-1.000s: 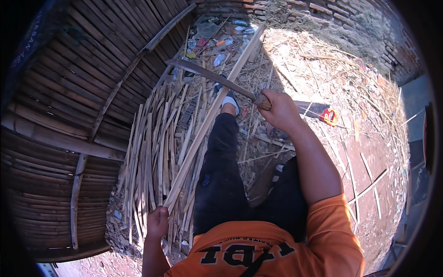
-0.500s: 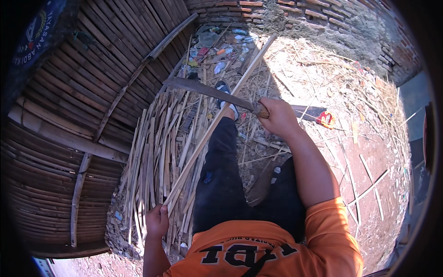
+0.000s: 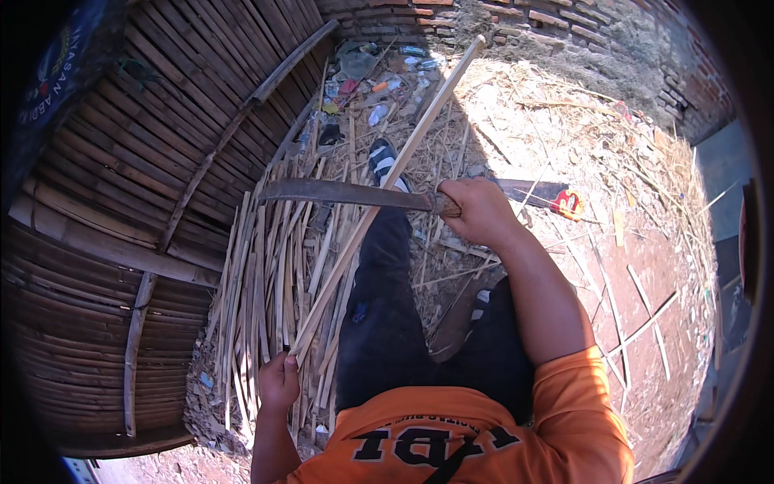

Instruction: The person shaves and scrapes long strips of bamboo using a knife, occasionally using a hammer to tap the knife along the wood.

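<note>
bamboo strip (image 3: 379, 202) in left hand (image 3: 278, 383), right hand (image 3: 480, 211) gripping machete (image 3: 347, 194).

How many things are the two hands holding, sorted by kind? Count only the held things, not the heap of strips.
Long bamboo strip, end held in the left hand: 1
Curved blade with handle, held in the right hand: 1
Total: 2
</note>
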Motion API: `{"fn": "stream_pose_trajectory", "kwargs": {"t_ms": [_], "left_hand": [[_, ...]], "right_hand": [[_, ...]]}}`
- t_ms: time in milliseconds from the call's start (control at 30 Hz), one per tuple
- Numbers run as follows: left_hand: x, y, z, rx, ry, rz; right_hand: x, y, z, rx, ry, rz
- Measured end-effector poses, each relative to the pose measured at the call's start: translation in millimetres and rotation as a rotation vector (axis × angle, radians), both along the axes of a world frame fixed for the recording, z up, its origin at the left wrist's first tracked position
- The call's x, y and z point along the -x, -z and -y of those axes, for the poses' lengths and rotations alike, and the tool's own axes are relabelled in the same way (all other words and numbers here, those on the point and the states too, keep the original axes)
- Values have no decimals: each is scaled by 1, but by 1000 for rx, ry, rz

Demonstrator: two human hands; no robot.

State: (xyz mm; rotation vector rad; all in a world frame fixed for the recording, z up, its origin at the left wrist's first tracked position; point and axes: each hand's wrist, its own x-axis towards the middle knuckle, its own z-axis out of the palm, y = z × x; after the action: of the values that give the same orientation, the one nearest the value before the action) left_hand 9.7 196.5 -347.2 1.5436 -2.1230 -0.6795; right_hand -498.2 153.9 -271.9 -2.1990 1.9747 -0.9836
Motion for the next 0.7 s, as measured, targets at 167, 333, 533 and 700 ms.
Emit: {"fn": "stream_pose_trajectory", "kwargs": {"t_ms": [167,333,533,700], "left_hand": [[15,-20,6,-87,44,45],[2,-14,1,-105,-11,17],[32,-2,14,58,-55,73],[42,-7,21,54,-94,68]], "right_hand": [[-6,-6,1,-5,-148,-178],[45,-11,9,-13,388,187],[-29,0,7,-67,-77,-132],[-25,6,13,-74,-155,-171]]}}
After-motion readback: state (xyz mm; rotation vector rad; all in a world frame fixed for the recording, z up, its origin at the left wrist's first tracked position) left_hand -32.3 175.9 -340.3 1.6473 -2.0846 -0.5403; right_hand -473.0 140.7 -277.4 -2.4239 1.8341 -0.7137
